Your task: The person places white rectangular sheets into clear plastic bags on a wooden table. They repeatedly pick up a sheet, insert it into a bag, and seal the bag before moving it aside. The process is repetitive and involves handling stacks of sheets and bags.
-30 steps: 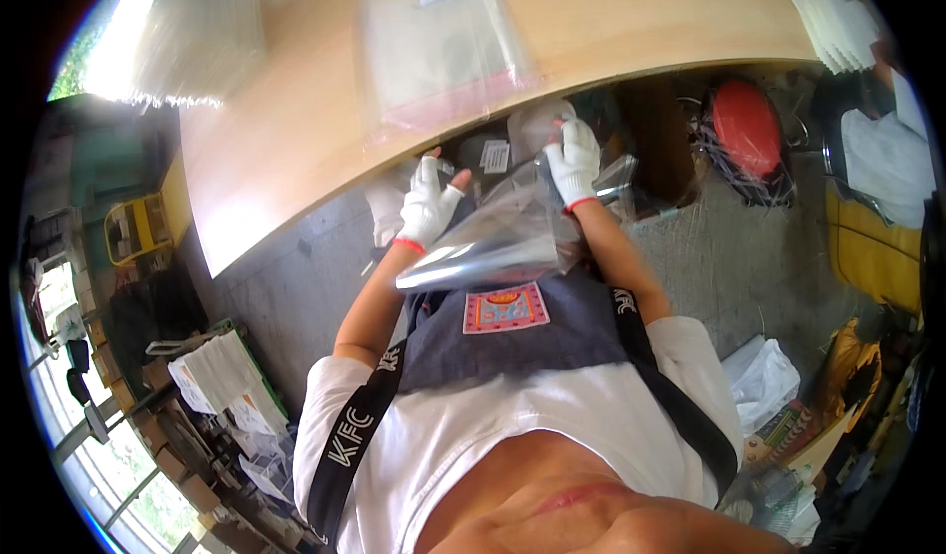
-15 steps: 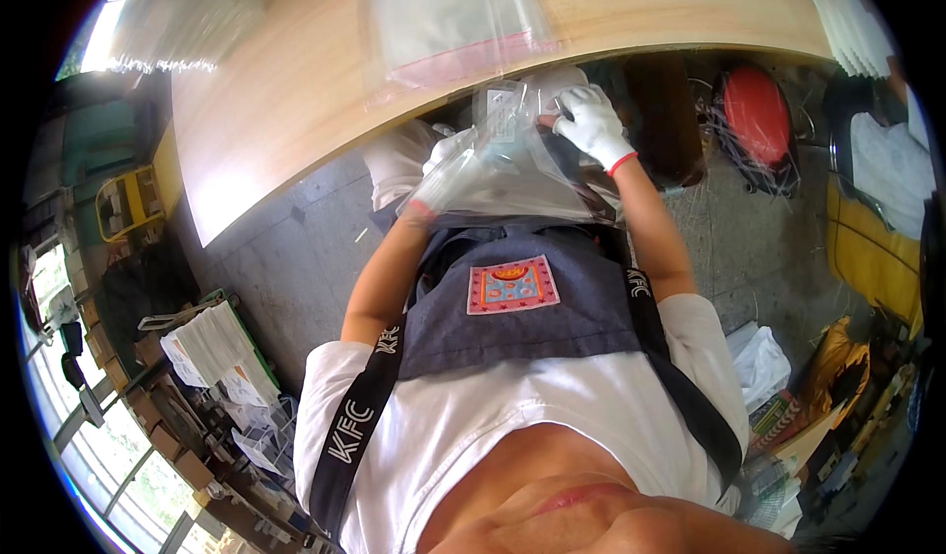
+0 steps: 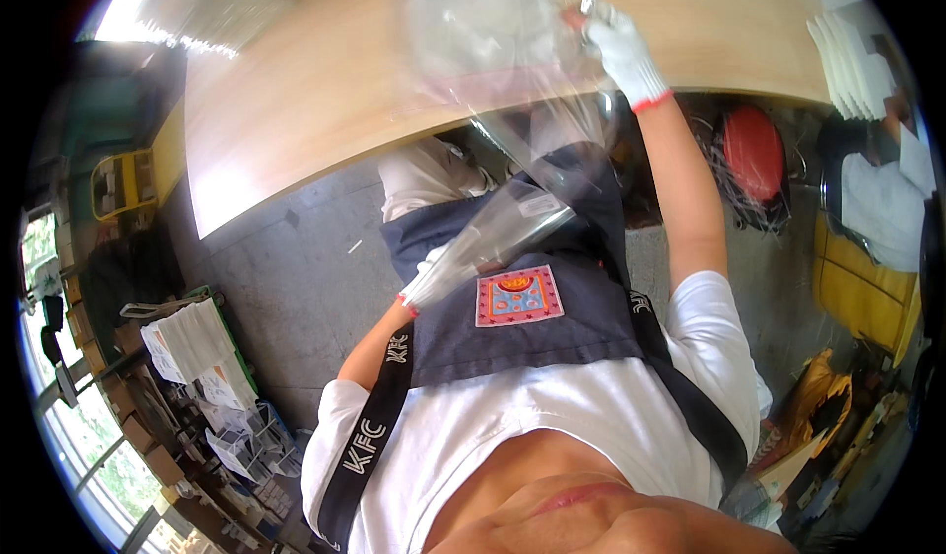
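A clear plastic bag (image 3: 512, 209) is stretched between the person's two gloved hands, its long axis running on a slant from low near the apron up toward the table (image 3: 325, 91). The upper end reaches over the table edge; the lower end hangs in front of the lap. Held taut like this, the film stays flat and open-looking rather than crumpling, which seems to be the reason for the spread arms.

The right hand (image 3: 619, 49), in a white glove with a red cuff, is raised over the table and its grip is closed on the bag's top edge. The left hand (image 3: 426, 283), gloved the same, sits low by the apron (image 3: 532, 327) with its grip pinched on the bag's lower end.

On the table just beside the right hand lies a stack of clear bags (image 3: 473, 32) with a pink strip. Under the table stands a red stool (image 3: 754, 155). Far right, a pile of white sheets (image 3: 847, 56) rests near another person's white sleeve (image 3: 877, 209).
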Available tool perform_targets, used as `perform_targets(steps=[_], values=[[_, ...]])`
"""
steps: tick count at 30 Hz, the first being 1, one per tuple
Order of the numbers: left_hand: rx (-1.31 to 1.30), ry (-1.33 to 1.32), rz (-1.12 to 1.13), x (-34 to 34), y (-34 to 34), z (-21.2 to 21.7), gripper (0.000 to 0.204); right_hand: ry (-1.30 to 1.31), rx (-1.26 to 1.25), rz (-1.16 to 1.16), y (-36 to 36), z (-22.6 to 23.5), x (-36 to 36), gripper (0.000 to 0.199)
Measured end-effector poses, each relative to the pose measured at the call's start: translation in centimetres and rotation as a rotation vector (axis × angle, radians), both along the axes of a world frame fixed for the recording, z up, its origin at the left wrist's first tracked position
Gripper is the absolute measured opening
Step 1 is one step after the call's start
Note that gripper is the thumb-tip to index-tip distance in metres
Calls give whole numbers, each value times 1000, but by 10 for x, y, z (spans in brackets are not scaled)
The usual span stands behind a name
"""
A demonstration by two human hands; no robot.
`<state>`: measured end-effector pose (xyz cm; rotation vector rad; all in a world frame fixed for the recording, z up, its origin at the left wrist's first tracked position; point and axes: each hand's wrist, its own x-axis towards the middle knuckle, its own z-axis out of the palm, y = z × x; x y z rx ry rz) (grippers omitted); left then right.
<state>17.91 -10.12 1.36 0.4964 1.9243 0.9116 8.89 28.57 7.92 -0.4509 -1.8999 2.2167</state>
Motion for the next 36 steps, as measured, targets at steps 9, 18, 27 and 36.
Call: perform_targets(steps=[9,18,27,36], values=[[292,78,209,-10,-9,-29,27,-200,264,-325,26,-80,-174,25],[216,639,380,-43,0,48,8,-295,831,-313,6,-33,-144,67],[400,918,514,-102,16,105,13,16,2,822,-40,59,-40,51],[737,467,648,-141,26,104,11,251,66,620,-70,79,-24,49]])
